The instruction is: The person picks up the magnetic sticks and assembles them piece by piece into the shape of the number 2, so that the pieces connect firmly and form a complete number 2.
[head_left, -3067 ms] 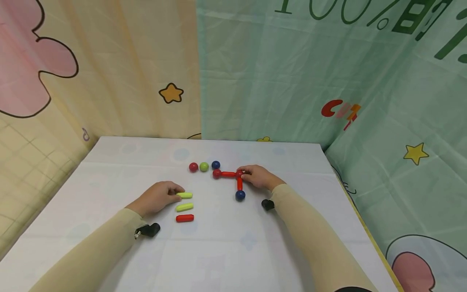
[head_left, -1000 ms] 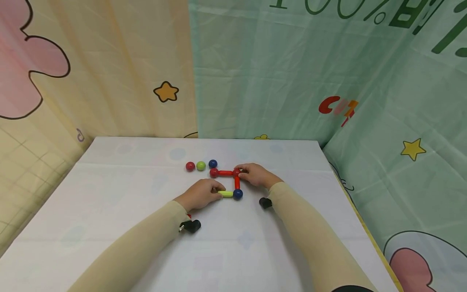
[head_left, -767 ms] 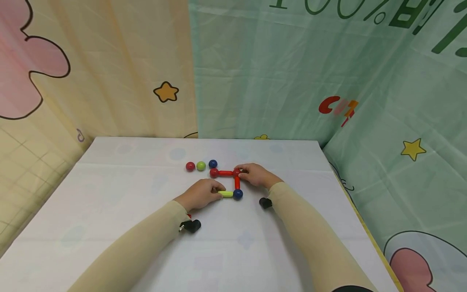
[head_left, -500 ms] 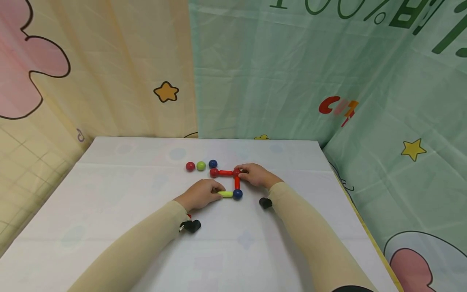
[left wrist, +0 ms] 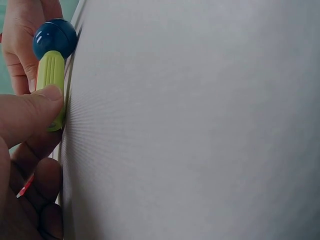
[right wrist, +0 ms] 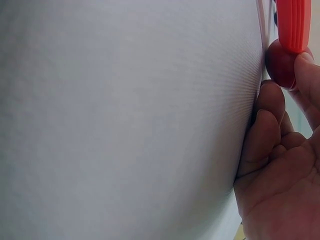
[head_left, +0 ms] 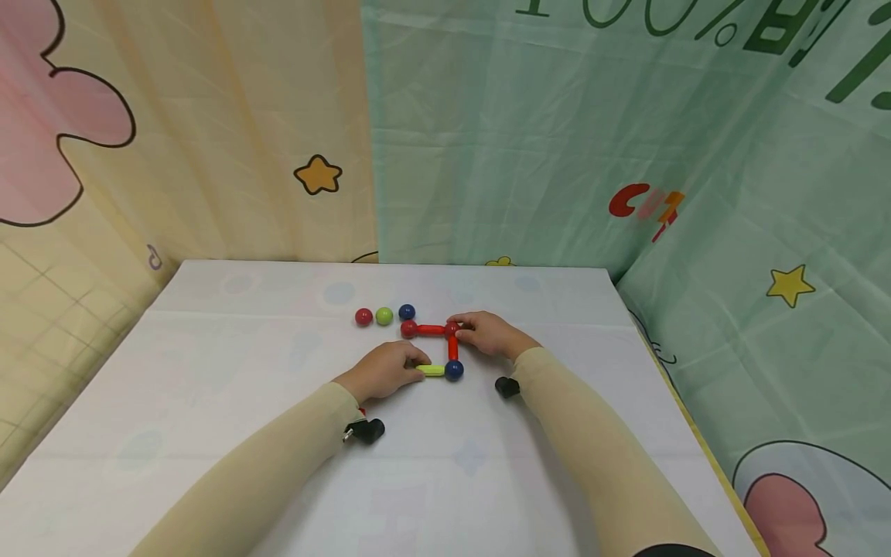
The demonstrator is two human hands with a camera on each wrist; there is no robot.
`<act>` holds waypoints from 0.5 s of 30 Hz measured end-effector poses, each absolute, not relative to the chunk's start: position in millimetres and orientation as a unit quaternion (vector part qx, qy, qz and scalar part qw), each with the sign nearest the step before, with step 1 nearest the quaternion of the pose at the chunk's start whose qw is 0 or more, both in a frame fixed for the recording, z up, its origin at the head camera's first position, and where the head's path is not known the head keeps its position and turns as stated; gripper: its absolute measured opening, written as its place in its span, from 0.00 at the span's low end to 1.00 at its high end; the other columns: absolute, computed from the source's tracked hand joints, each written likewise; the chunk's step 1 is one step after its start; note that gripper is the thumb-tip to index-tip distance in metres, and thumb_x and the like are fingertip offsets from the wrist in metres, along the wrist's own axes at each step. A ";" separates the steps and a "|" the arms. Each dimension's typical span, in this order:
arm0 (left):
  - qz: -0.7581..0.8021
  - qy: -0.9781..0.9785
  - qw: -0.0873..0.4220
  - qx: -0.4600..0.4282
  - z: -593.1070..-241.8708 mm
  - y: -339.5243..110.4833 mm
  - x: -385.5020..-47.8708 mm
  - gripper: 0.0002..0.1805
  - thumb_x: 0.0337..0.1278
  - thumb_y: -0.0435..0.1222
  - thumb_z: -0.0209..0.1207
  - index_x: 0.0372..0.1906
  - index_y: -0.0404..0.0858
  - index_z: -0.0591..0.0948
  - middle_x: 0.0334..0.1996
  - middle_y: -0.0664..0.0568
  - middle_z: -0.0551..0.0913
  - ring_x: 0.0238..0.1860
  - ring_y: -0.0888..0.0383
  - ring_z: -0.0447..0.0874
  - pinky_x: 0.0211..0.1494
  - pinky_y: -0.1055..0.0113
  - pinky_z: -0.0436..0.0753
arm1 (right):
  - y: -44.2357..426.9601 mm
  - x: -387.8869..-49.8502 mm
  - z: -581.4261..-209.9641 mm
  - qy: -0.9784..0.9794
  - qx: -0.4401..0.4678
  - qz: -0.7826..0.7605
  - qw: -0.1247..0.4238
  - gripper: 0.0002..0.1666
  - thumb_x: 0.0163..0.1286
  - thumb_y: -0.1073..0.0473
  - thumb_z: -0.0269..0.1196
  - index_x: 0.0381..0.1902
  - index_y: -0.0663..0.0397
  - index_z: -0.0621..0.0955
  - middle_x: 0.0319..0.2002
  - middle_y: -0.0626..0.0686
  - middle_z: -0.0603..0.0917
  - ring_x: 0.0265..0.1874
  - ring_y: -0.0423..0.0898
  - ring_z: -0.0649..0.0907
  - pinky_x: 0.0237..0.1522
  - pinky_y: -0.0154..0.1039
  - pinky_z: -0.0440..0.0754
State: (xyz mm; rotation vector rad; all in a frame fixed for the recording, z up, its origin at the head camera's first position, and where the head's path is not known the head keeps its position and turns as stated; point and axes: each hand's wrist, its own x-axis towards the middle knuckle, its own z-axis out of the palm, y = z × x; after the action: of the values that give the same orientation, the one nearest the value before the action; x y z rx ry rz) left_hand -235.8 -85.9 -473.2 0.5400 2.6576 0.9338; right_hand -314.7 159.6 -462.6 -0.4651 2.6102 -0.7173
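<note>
My left hand (head_left: 383, 370) pinches a yellow-green rod (head_left: 434, 370) between thumb and finger. The rod's far end meets a blue ball (head_left: 454, 370); the left wrist view shows the ribbed rod (left wrist: 51, 70) against it. From that ball a red rod (head_left: 453, 347) runs back to a red corner ball (head_left: 452, 330), which my right hand (head_left: 490, 334) grips by thumb and fingers. Another red rod (head_left: 431, 330) leads left to a second red ball (head_left: 408, 329). In the right wrist view the thumb presses on the gripped red ball (right wrist: 281, 64).
Behind the joined piece stand a loose red ball (head_left: 363, 317), a green ball (head_left: 384, 316) and a blue ball (head_left: 407, 312). A bit of red (head_left: 362, 412) peeks out by my left sleeve. The white-covered table (head_left: 445, 480) meets printed curtains (head_left: 487, 155).
Since the earliest frame, my left hand has carried the yellow-green rod right to the blue ball. My left forearm now covers the other yellow-green rod. Over the last second both hands stay still.
</note>
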 end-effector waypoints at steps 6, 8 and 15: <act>0.323 0.918 0.140 0.182 -473.9 -86.1 -235.5 0.13 0.67 0.39 0.69 0.55 0.48 0.89 0.46 0.60 0.89 0.47 0.59 0.81 0.62 0.55 0.81 | 160.2 -314.6 -461.4 0.933 -0.164 -0.253 0.198 0.27 0.82 0.51 0.58 0.76 0.38 0.75 0.65 0.56 0.83 0.63 0.53 0.80 0.74 0.55 0.74; 0.323 0.918 0.142 0.182 -474.7 -86.3 -235.6 0.14 0.67 0.39 0.69 0.55 0.48 0.89 0.45 0.60 0.89 0.46 0.59 0.80 0.61 0.56 0.81 | 161.1 -314.1 -460.2 0.931 -0.156 -0.258 0.206 0.29 0.82 0.52 0.59 0.77 0.38 0.73 0.64 0.57 0.84 0.59 0.52 0.81 0.70 0.52 0.78; 0.325 0.915 0.146 0.186 -472.5 -90.6 -236.1 0.16 0.67 0.39 0.69 0.58 0.47 0.88 0.48 0.59 0.88 0.49 0.59 0.81 0.63 0.55 0.81 | 163.1 -303.7 -449.2 0.943 -0.146 -0.243 0.172 0.27 0.80 0.52 0.62 0.75 0.38 0.76 0.55 0.53 0.86 0.48 0.49 0.82 0.53 0.43 0.84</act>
State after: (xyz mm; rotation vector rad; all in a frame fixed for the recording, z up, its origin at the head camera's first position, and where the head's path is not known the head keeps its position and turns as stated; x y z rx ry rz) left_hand -236.1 -90.6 -472.5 0.5360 2.6355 0.9364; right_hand -303.7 163.1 -449.2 -0.4129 2.6771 -0.6896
